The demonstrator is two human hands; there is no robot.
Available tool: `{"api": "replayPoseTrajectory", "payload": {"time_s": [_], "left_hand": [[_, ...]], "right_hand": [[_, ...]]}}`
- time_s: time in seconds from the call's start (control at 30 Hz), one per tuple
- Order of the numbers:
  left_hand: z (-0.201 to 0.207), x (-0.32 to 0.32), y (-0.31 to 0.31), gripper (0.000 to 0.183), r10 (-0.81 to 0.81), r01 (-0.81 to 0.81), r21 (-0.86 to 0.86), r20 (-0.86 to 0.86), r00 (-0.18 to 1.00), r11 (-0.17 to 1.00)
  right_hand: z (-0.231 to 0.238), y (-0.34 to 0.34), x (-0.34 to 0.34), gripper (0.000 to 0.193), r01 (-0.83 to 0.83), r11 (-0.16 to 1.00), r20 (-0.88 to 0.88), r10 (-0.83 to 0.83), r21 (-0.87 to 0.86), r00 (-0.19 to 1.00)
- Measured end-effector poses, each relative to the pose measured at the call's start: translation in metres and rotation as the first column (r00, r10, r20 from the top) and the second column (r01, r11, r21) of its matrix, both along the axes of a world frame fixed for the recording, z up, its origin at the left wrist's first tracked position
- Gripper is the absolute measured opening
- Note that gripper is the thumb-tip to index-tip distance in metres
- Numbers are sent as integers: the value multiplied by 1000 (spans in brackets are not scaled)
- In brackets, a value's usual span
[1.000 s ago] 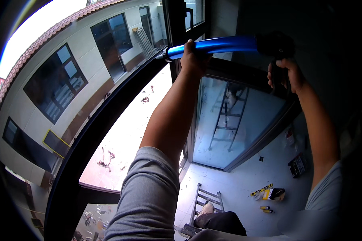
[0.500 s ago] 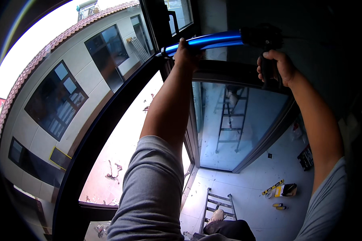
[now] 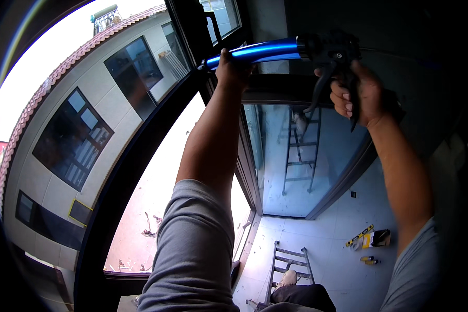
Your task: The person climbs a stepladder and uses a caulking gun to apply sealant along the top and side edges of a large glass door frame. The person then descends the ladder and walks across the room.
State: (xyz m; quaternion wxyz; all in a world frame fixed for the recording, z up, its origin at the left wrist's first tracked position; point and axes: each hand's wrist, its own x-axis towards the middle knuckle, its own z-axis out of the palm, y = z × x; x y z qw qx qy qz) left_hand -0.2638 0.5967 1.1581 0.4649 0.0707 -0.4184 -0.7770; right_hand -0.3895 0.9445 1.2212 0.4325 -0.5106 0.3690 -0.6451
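Note:
A caulking gun (image 3: 270, 50) with a shiny blue barrel and black handle lies nearly level across the upper middle. My left hand (image 3: 231, 74) is closed around the front part of the barrel from below, thumb up. At the gun's back end my right hand (image 3: 366, 96) has its fingers wrapped round the black handle. The long trigger (image 3: 320, 88) stands apart from the handle, in front of the fingers. The gun's front tip is against or close to the dark window frame (image 3: 190, 78); I cannot tell whether they touch.
Below me a metal ladder (image 3: 281, 258) bears my shoe (image 3: 288, 278). A glass panel (image 3: 275, 177) mirrors a ladder. On the pale floor lie a yellow level (image 3: 360, 235), a yellow-black box (image 3: 375, 238) and yellow-handled tools (image 3: 369, 260). A building (image 3: 93, 119) shows outside.
The trigger has swung out away from the handle, and my right fingers are now round the handle alone. In the picture, the gun has shifted slightly left.

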Motion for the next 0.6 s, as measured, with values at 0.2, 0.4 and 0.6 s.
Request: {"api": "replayPoseTrajectory", "payload": {"time_s": [0.2, 0.4, 0.6], "left_hand": [[29, 5, 48, 79, -43, 154, 354, -303, 952, 922], [35, 12, 49, 58, -7, 110, 373, -268, 963, 921], [27, 6, 94, 64, 3, 82, 443, -188, 982, 893]], "right_hand": [[-2, 8, 21, 83, -110, 991, 102, 118, -77, 988], [29, 15, 56, 61, 76, 997, -208, -77, -12, 975], [22, 56, 77, 54, 95, 989, -320, -127, -115, 939]]}}
